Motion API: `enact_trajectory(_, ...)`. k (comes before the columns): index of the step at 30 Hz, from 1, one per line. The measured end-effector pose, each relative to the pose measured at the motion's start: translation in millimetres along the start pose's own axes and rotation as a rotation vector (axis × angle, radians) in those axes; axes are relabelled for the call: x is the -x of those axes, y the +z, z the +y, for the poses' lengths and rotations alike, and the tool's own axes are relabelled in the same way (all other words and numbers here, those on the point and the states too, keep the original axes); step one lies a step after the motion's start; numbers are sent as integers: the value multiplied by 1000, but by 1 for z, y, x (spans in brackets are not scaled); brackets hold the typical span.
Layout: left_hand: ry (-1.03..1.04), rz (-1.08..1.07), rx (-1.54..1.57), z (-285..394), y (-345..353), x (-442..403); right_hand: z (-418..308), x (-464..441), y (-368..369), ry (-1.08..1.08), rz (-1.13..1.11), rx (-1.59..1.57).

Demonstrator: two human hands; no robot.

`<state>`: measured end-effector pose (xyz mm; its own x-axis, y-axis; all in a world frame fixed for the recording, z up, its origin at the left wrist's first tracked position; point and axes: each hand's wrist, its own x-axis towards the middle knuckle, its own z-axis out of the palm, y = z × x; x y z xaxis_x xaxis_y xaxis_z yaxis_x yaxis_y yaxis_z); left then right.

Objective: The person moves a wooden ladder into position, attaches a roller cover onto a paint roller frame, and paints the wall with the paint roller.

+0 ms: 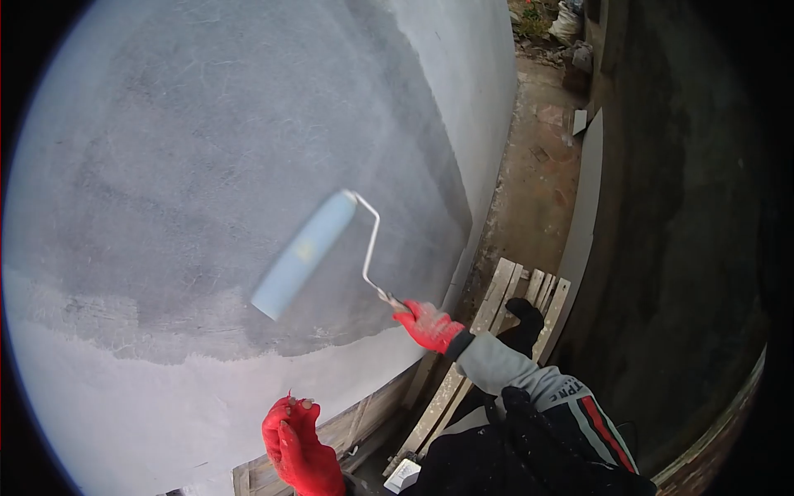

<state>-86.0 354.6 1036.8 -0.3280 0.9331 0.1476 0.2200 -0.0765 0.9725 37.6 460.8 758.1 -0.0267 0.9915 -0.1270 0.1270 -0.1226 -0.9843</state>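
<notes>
Gloved in red, my right hand (428,326) is closed round the handle of a paint roller. The roller (304,255) has a pale blue sleeve on a bent white wire frame and lies against or just over the grey damp-looking part of the wall (273,149); its sleeve is slightly blurred. Lower down, my left hand (299,442), also in a red glove, is raised before the white lower part of the wall. Its fingers are curled, with fingertips showing through the glove. Whether it holds anything small cannot be made out.
A paint-spattered wooden plank platform (495,312) is beneath me, with a dark shoe (524,312) on it. Beyond runs a narrow dirt path (538,182) beside a dark wall (670,207). White sacks (566,23) lie at the far end.
</notes>
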Motion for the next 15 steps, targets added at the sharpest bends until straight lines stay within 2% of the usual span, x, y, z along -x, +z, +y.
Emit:
enact_trajectory(3,-36,-34,12,-10,14,-3,66,48,-11,159,-180,81)
enact_trajectory(8,-56,-80,47,-33,57,-7,106,62,-75,379,-391,267)
enact_trajectory(10,9,-196,-74,-38,92,-9,134,55,-94,427,-397,356)
enact_trajectory(13,96,-501,-347,-33,148,-14,154,30,-129,543,-424,480)
enact_trajectory(15,93,-661,-275,-36,182,-20,180,11,-147,582,-405,538)
